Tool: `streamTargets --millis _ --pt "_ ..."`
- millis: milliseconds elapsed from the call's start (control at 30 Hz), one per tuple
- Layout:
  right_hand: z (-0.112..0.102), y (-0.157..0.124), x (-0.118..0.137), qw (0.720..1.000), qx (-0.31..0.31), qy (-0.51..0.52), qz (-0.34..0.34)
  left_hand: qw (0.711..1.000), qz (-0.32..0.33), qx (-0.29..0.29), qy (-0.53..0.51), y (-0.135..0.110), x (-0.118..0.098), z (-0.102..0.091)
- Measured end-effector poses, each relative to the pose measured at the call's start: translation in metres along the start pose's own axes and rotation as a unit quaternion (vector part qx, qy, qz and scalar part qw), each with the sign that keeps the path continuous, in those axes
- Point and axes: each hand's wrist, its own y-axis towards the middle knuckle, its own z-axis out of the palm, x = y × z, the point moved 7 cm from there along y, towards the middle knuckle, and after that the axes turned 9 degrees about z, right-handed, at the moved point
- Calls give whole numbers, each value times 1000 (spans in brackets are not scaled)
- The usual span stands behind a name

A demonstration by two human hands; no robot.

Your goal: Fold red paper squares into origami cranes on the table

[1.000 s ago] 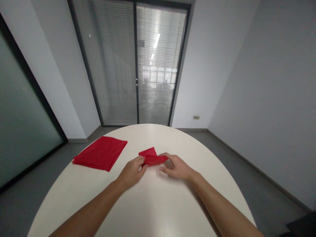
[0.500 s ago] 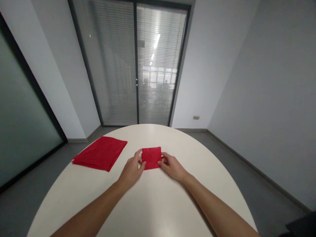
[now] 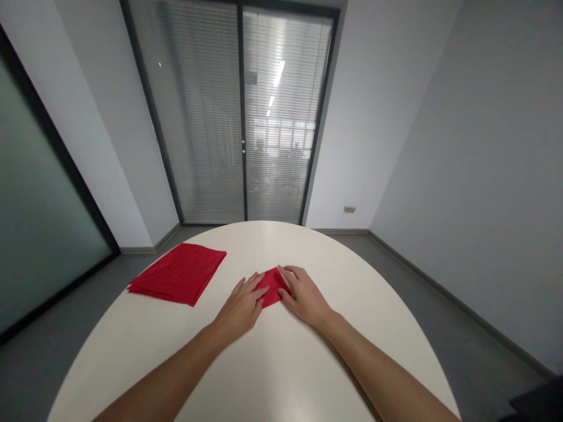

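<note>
A small folded red napkin lies on the white round table in front of me. My left hand rests flat on its left side with fingers stretched out. My right hand lies flat on its right side, fingers extended over the cloth's edge. Both hands press down on the napkin, and only a narrow wedge of red shows between them.
A stack of larger red napkins lies at the table's left side. Beyond the table's far edge are glass doors with blinds. Grey floor surrounds the table, and a dark object sits at the lower right corner.
The napkin went from a lifted fold to a flat square. Both hands then slid from pinching its sides to lying flat on top of it.
</note>
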Motion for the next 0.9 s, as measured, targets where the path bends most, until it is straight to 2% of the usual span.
streamTargets --millis 100,200,300,500,667,767,833,900 --pt "6 -7 21 996 82 -18 -41 1000 10 5 -19 0 -5 -2" --pt "22 -15 29 980 193 -36 -25 999 26 17 -43 0 -11 -4" --pt "33 -18 27 967 250 -55 9 998 27 39 -52 0 -13 -2" --pt "32 -15 8 957 259 -112 64 998 35 42 -24 0 -14 -2" --pt "14 -8 -15 957 192 -181 120 999 50 -2 19 0 -18 -13" --pt "7 -6 -6 971 146 -180 66 998 59 -19 30 1 -22 -19" --pt "11 -9 6 976 156 -148 17 997 61 -19 36 1 -23 -21" --pt "19 -13 16 976 188 -110 -4 997 63 -15 42 2 -25 -23"
